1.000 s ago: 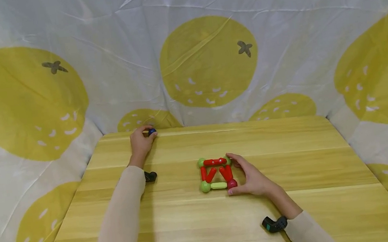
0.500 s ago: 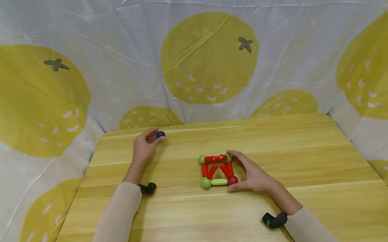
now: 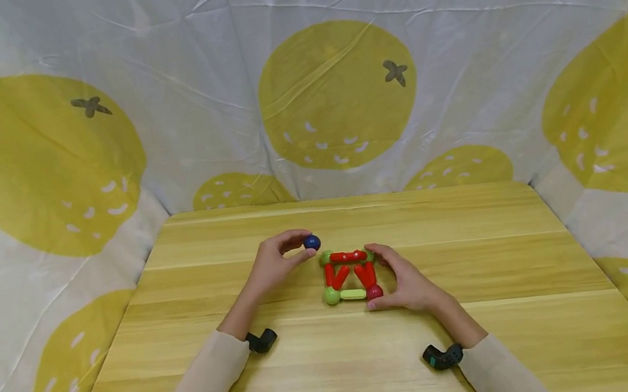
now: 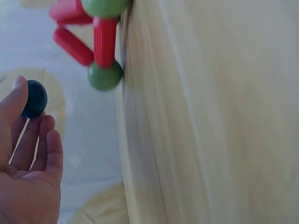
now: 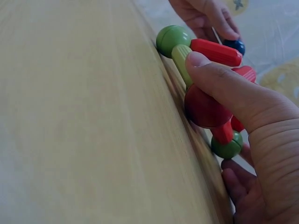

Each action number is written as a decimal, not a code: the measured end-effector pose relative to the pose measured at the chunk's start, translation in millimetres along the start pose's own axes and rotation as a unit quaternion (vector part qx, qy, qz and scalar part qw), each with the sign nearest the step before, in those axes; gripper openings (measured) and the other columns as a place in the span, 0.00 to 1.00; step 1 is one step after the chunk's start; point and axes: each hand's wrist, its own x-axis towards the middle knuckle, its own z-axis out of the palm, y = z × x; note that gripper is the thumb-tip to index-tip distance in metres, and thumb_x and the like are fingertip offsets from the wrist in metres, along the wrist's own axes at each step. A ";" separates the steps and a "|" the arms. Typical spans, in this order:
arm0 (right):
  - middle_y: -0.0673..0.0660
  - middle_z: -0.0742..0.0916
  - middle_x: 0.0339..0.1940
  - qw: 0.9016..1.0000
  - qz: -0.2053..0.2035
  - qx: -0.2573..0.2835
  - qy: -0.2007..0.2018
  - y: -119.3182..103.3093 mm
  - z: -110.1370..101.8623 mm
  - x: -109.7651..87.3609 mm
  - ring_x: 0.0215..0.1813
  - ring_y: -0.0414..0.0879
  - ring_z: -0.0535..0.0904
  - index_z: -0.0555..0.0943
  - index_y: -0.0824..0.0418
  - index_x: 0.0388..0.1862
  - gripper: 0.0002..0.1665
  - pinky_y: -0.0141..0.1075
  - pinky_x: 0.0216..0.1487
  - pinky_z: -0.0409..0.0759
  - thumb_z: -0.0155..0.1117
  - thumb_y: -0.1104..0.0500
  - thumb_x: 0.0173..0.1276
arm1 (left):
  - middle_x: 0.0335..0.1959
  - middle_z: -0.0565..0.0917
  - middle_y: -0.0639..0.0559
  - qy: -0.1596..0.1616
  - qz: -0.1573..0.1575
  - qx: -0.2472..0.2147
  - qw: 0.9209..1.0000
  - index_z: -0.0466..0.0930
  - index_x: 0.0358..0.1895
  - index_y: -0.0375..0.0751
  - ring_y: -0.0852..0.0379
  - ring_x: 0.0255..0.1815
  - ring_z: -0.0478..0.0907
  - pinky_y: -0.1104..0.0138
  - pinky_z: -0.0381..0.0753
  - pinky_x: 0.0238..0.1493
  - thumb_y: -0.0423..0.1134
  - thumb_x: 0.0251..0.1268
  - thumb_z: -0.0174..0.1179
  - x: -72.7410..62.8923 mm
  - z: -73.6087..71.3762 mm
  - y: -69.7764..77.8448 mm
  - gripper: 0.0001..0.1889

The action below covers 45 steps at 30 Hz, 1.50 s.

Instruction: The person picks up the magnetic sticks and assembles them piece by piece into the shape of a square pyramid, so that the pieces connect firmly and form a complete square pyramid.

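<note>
My left hand (image 3: pixel 273 266) pinches a dark blue ball (image 3: pixel 311 242) between thumb and fingertips, just behind and left of a frame of magnetic building rods and balls. That frame has green balls (image 3: pixel 332 295), one dark red ball (image 3: pixel 374 292), red rods (image 3: pixel 347 257) and a light green rod (image 3: pixel 353 294). Two red rods slant up from its sides, their upper ends apart. My right hand (image 3: pixel 411 282) grips the frame's right side, the thumb at the dark red ball and the fingers at the far right green ball, partly covering it. In the left wrist view the blue ball (image 4: pixel 35 99) stays apart from the frame.
The frame rests on a wooden table (image 3: pixel 322 369). A lemon-print cloth (image 3: pixel 454 102) hangs behind the table's far edge and along its sides. Black wrist devices (image 3: pixel 444 357) sit at both sleeve cuffs.
My left hand has carried the blue ball from the table's far left edge rightward and nearer, up close to the frame. The right hand has kept its hold on the frame.
</note>
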 end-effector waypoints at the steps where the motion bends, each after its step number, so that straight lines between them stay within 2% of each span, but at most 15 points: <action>1: 0.47 0.68 0.79 1.000 -0.001 0.002 0.000 0.0 0.0 0.1 0.78 0.50 0.67 0.58 0.40 0.81 0.69 0.55 0.79 0.64 0.89 0.39 0.44 | 0.54 0.88 0.52 -0.006 0.005 -0.003 1.000 0.86 0.56 0.53 0.51 0.59 0.85 0.49 0.81 0.65 0.47 0.63 0.73 -1.3 4.8 3.8 0.19; 5: 0.47 0.68 0.79 1.000 -0.001 0.004 -0.002 -0.7 -0.6 1.0 0.79 0.50 0.65 0.59 0.43 0.82 0.69 0.55 0.80 0.62 0.89 0.41 0.45 | 0.53 0.89 0.55 -0.023 0.025 -0.012 0.999 0.87 0.55 0.53 0.53 0.59 0.84 0.52 0.81 0.66 0.47 0.62 0.74 -3.5 21.7 14.3 0.18; 9: 0.48 0.67 0.80 1.000 -0.007 0.003 -0.005 -2.8 -1.3 1.3 0.81 0.52 0.63 0.58 0.49 0.83 0.69 0.57 0.81 0.60 0.88 0.42 0.46 | 0.52 0.89 0.57 -0.039 0.030 -0.023 0.998 0.87 0.54 0.54 0.55 0.59 0.84 0.54 0.80 0.67 0.46 0.63 0.74 -4.3 35.5 20.6 0.17; 17: 0.48 0.65 0.82 1.000 -0.003 0.004 -0.008 -2.0 0.1 -0.9 0.82 0.52 0.61 0.58 0.45 0.83 0.69 0.58 0.81 0.59 0.88 0.41 0.46 | 0.53 0.88 0.59 -0.060 0.028 -0.013 0.998 0.86 0.56 0.56 0.56 0.59 0.84 0.47 0.79 0.68 0.48 0.65 0.72 -7.7 53.6 23.5 0.17; 20: 0.48 0.65 0.82 1.000 -0.003 0.010 -0.008 -2.5 0.0 -0.7 0.83 0.54 0.60 0.58 0.45 0.83 0.66 0.61 0.80 0.59 0.87 0.42 0.50 | 0.53 0.88 0.58 -0.056 0.030 -0.010 0.998 0.86 0.56 0.56 0.56 0.59 0.85 0.48 0.80 0.67 0.46 0.66 0.71 -7.6 56.3 22.6 0.16; 27: 0.50 0.67 0.82 0.999 0.008 0.043 0.008 -6.6 -2.2 3.5 0.82 0.56 0.60 0.62 0.41 0.81 0.48 0.63 0.79 0.58 0.75 0.48 0.67 | 0.53 0.88 0.59 -0.062 0.032 -0.008 0.998 0.85 0.57 0.56 0.57 0.56 0.85 0.54 0.82 0.65 0.46 0.67 0.71 -7.6 58.5 21.0 0.16; 33: 0.51 0.69 0.80 0.999 0.003 0.047 0.008 -8.8 1.7 5.8 0.81 0.57 0.61 0.65 0.38 0.79 0.42 0.64 0.79 0.59 0.73 0.48 0.70 | 0.53 0.88 0.59 -0.065 0.031 -0.012 0.997 0.85 0.57 0.56 0.56 0.54 0.86 0.56 0.82 0.65 0.46 0.67 0.70 -10.2 60.4 17.8 0.16; 40: 0.53 0.72 0.77 0.998 -0.018 0.051 0.016 -8.9 3.9 6.8 0.78 0.58 0.65 0.68 0.40 0.77 0.39 0.65 0.76 0.63 0.72 0.53 0.71 | 0.55 0.87 0.58 -0.074 0.027 -0.018 0.997 0.84 0.59 0.56 0.57 0.56 0.85 0.57 0.81 0.66 0.45 0.67 0.71 -10.4 59.3 18.4 0.18; 45: 0.52 0.74 0.75 0.999 -0.014 0.046 0.023 -7.7 4.8 8.9 0.77 0.57 0.67 0.70 0.39 0.76 0.37 0.63 0.76 0.64 0.72 0.52 0.71 | 0.56 0.87 0.58 -0.077 0.024 -0.020 0.997 0.84 0.59 0.57 0.58 0.57 0.85 0.58 0.81 0.66 0.45 0.67 0.70 -11.1 58.1 18.9 0.18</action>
